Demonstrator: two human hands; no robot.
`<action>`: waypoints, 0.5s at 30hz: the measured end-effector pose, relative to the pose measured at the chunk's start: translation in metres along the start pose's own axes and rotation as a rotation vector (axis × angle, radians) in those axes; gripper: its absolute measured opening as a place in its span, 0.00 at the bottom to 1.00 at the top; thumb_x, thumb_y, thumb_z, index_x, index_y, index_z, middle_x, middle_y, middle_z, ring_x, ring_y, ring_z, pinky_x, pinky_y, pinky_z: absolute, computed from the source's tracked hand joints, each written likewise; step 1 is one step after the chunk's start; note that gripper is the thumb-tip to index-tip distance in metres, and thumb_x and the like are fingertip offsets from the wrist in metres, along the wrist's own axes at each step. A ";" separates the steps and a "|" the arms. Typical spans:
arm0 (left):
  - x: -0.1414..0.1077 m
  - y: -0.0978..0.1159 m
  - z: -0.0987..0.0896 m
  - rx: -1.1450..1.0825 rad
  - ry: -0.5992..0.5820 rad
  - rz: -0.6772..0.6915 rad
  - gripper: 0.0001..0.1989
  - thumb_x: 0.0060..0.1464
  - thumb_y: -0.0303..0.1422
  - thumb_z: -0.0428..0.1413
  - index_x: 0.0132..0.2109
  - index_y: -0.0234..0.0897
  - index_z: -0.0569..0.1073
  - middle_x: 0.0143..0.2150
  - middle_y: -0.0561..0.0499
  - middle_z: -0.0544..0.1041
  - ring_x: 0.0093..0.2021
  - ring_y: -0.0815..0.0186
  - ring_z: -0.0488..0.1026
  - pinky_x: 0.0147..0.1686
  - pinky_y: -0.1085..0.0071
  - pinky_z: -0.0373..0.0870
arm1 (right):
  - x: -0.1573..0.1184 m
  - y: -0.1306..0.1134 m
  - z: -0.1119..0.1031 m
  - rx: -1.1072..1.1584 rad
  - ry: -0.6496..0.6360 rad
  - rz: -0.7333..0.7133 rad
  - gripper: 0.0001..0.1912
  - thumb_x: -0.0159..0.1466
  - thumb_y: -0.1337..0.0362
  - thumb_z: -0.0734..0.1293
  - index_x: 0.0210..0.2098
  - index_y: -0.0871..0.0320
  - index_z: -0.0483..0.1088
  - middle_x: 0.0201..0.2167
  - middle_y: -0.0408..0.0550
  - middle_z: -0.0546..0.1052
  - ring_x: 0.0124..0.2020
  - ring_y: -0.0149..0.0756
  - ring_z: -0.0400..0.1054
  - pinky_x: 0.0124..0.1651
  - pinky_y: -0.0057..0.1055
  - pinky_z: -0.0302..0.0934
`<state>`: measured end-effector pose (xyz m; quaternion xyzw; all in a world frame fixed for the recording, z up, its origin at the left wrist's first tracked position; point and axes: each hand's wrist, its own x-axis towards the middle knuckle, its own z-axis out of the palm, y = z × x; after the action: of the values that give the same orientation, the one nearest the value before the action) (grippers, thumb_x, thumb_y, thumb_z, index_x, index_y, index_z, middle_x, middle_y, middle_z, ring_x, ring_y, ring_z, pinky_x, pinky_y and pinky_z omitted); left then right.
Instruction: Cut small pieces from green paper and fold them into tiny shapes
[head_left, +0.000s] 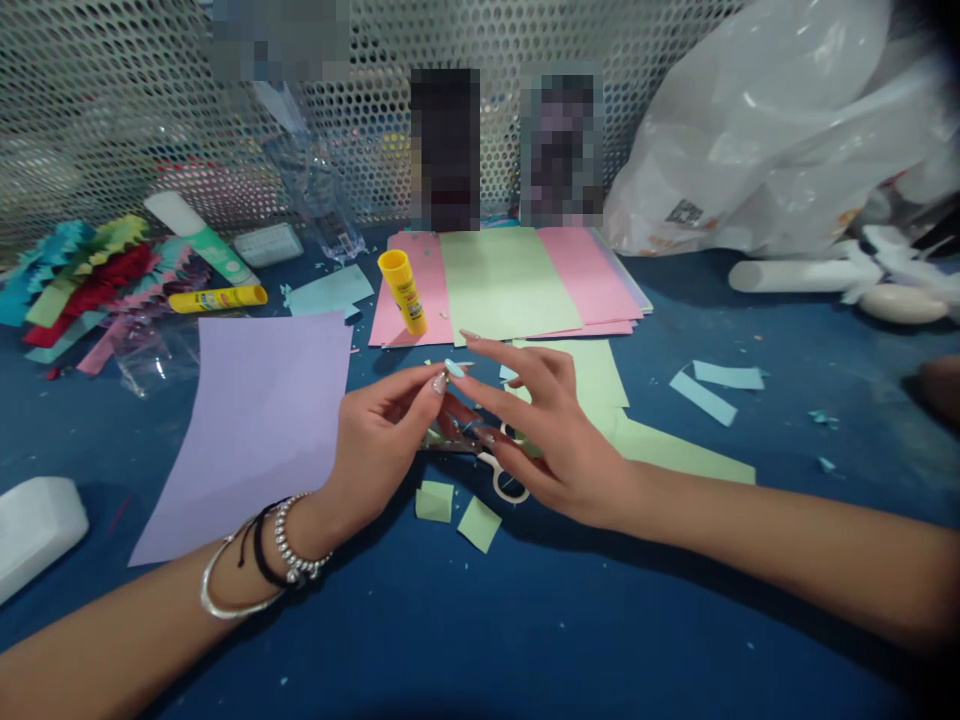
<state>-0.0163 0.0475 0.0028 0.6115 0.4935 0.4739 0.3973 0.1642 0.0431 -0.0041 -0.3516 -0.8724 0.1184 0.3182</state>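
Note:
Above the middle of the table, my left hand (382, 430) has thumb and index finger pinched together; anything between them is too small to make out. My right hand (544, 425) has its fingers spread, and its index fingertip, with a light blue spot on it, meets the left fingertips. Beneath both hands lie scissors (511, 488) with white handles, their blades partly hidden. Small green paper squares (480, 524) rest just in front. Behind the hands a yellow glue stick (403, 292) stands upright on stacked pink and green paper (499, 280).
A lilac sheet (255, 420) lies at left, beside paper frills (97, 280) and another yellow glue stick (217, 299). Light blue strips (705, 398) are at right. White plastic bags (750, 140), a white tube (795, 275) and two phone-like dark shapes stand along the perforated metal panel (360, 60).

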 end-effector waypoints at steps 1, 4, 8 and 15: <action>0.000 0.000 0.000 -0.011 -0.004 -0.009 0.09 0.53 0.33 0.54 0.39 0.35 0.76 0.25 0.54 0.78 0.23 0.74 0.72 0.24 0.81 0.73 | 0.000 0.000 0.000 -0.002 -0.012 -0.007 0.26 0.59 0.73 0.59 0.56 0.54 0.56 0.62 0.50 0.50 0.58 0.42 0.49 0.56 0.46 0.47; 0.000 -0.001 0.000 -0.060 -0.074 -0.049 0.08 0.53 0.33 0.54 0.35 0.34 0.75 0.24 0.53 0.77 0.23 0.72 0.73 0.24 0.79 0.74 | 0.000 0.001 -0.001 0.062 0.000 0.008 0.20 0.61 0.72 0.59 0.52 0.54 0.60 0.59 0.49 0.55 0.58 0.40 0.50 0.56 0.43 0.49; -0.002 -0.003 0.002 -0.084 -0.192 -0.068 0.06 0.53 0.32 0.54 0.33 0.34 0.74 0.24 0.53 0.77 0.25 0.70 0.75 0.28 0.75 0.76 | 0.000 0.003 -0.002 0.239 0.096 0.102 0.09 0.62 0.68 0.60 0.42 0.55 0.65 0.49 0.49 0.63 0.54 0.37 0.55 0.55 0.40 0.52; -0.004 -0.001 0.003 0.279 -0.256 0.089 0.08 0.53 0.31 0.53 0.37 0.35 0.76 0.25 0.52 0.78 0.24 0.69 0.75 0.25 0.77 0.71 | 0.003 0.003 0.000 0.449 0.095 0.237 0.06 0.61 0.65 0.63 0.39 0.56 0.63 0.44 0.49 0.64 0.49 0.35 0.59 0.42 0.31 0.61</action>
<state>-0.0134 0.0433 0.0001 0.7371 0.4726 0.3364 0.3467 0.1643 0.0474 -0.0042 -0.3770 -0.7611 0.3291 0.4127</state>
